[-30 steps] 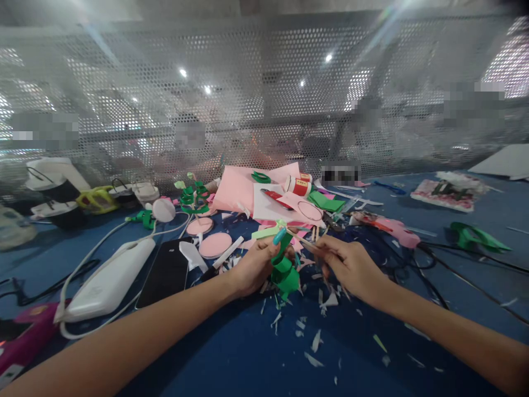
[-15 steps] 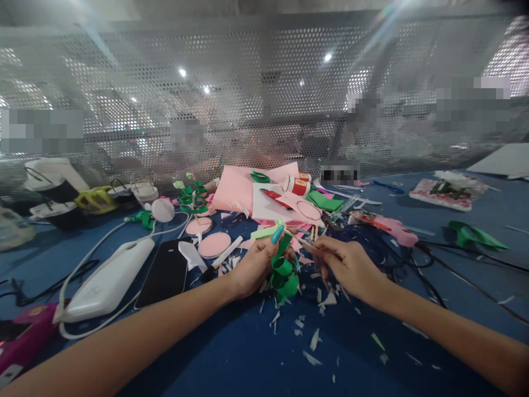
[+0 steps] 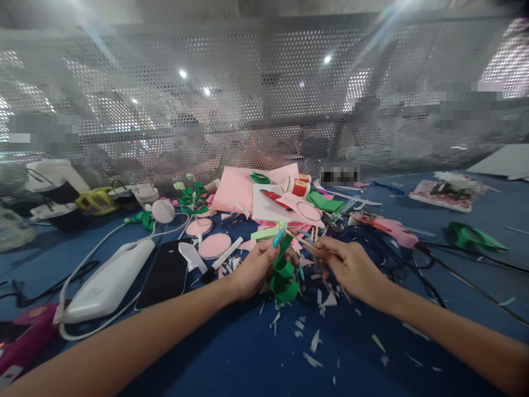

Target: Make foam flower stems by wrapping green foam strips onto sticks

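In the middle of the head view, my left hand [image 3: 257, 266] pinches a curled green paper strip [image 3: 285, 281] that hangs in loops below its fingers. A small pale green paper piece [image 3: 281, 225] sits at the strip's top, by the thumb. My right hand [image 3: 346, 263] is closed on a thin wooden stick [image 3: 303, 241], whose left end reaches the top of the green strip. Pink and white paper sheets lie just behind both hands, and small white scraps are scattered in front of them.
A white power bank [image 3: 111, 280] and a black phone [image 3: 164, 274] lie at left. Pink paper discs [image 3: 215, 246] are beside them. A pink glue gun [image 3: 394, 229] with cables is at right, a magenta one [image 3: 31, 336] at lower left. Perforated metal screen [image 3: 248, 99] stands behind.
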{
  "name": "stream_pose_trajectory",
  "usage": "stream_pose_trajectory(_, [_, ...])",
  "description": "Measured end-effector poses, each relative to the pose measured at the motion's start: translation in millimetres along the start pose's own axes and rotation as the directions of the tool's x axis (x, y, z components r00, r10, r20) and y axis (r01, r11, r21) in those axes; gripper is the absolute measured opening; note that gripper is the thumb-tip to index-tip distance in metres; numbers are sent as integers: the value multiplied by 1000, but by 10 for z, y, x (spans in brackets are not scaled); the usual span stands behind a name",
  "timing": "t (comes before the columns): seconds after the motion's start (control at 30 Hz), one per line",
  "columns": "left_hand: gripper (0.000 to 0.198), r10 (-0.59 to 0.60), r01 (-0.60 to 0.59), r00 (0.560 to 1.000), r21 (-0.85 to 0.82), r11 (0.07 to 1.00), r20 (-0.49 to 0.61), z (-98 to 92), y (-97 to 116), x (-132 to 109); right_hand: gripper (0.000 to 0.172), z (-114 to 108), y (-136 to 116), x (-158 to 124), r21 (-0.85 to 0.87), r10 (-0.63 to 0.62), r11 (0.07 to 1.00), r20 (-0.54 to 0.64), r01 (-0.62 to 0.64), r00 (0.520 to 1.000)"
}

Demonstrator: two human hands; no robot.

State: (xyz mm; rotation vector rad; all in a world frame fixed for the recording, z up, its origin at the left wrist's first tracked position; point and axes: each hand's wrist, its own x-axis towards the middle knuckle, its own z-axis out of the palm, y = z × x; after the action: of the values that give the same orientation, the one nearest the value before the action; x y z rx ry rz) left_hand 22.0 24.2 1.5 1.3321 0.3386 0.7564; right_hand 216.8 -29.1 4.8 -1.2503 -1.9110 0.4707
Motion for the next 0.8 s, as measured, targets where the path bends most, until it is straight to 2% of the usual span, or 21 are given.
stream_pose_trajectory(0.17, [69, 0, 0, 1000, 9, 1000, 15, 9, 26, -22, 25, 0, 2, -10, -7, 1, 1000, 2, -1, 1000])
stream_pose_trajectory(0.27, [70, 16, -15, 999, -8, 1000, 31, 0, 15, -15, 25, -1, 6, -5, -27, 8, 1000, -4, -9, 1000])
stream_pose_trajectory(0.53, [51, 12, -13, 1000, 33, 999, 28, -39, -49, 9, 24, -17, -29, -2, -49, 44, 998, -7, -45, 999])
stream_pose_trajectory(0.8, [49, -22, 22, 1000, 36, 999, 15, -25, -27, 11, 22, 5, 24, -1, -65, -4, 998, -26, 2, 1000])
